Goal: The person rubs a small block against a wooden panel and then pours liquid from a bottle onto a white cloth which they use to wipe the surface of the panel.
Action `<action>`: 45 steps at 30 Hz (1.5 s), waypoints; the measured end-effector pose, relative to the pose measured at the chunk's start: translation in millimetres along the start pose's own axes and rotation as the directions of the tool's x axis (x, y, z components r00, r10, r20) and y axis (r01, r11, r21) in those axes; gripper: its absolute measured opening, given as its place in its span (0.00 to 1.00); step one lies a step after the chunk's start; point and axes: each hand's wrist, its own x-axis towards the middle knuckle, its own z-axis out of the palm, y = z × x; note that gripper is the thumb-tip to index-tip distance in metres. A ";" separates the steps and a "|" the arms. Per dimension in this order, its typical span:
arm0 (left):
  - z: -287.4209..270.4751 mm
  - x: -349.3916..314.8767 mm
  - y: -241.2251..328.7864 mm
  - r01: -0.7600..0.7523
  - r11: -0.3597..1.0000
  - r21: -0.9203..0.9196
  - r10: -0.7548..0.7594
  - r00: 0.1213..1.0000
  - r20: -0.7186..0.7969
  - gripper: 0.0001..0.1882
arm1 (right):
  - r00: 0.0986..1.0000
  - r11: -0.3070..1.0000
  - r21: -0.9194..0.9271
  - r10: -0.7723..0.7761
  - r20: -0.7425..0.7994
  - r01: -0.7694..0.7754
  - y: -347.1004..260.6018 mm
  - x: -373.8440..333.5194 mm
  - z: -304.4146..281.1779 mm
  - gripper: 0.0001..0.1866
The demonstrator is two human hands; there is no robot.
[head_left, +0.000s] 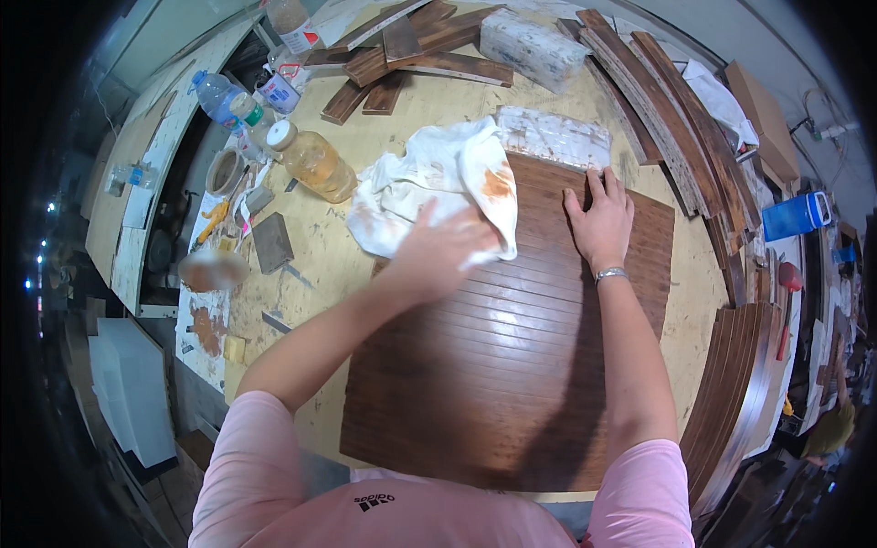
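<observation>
A dark brown wooden panel [493, 365] with close parallel grooves lies on the table before me, its surface glossy in the middle. My left hand [440, 251] presses a bunched white cloth [420, 173] with reddish-brown stains against the panel's far left part. Some of its fingers are blurred or lost in the folds. My right hand [603, 219] rests flat with fingers apart near the panel's far edge, holding nothing. Just beyond its fingertips, a flat block in clear wrapping [554, 137] lies against that edge.
Left of the cloth stand a jar of amber liquid [315, 164], a plastic bottle [217, 96] and a dark rectangular block [271, 243]. Brown wood strips [425, 55] pile up at the back. Long boards [667, 119] and grooved panels [731, 393] line the right side.
</observation>
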 end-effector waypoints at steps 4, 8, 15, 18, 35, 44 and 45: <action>3.1 -2.8 -20.1 0.190 0.981 0.047 -0.181 0.971 -0.159 0.21 | 1.000 1.000 -0.014 -0.003 -0.005 0.003 -2.0 -1.6 0.3 0.31; 37.3 10.8 38.3 -0.022 0.998 -0.056 0.010 0.978 -0.209 0.26 | 1.000 1.000 0.021 0.004 0.015 -0.004 -6.7 0.0 -2.3 0.31; -9.7 -31.5 -61.4 0.432 0.901 0.021 -0.423 0.891 -0.166 0.20 | 1.000 1.000 -0.001 -0.002 -0.001 0.002 -6.2 -2.5 -2.5 0.30; -2.5 -44.6 -50.3 0.379 0.925 0.010 -0.366 0.899 -0.242 0.20 | 0.999 1.000 0.000 0.029 0.029 -0.029 3.0 -2.4 -1.2 0.30; -22.9 -79.6 -53.1 0.423 0.903 -0.080 -0.428 0.901 -0.071 0.23 | 0.931 0.965 0.109 -0.259 0.258 0.238 -24.2 -125.3 -46.9 0.42; 0.9 -65.0 15.0 -0.008 0.997 -0.075 0.008 1.000 0.005 0.24 | 0.985 0.914 0.373 0.175 0.000 -0.162 98.7 -88.5 -53.7 0.37; 0.4 -50.7 25.6 -0.034 0.994 -0.108 0.039 0.998 0.042 0.25 | 0.971 0.839 0.505 0.238 -0.005 -0.203 130.2 -78.7 -50.3 0.34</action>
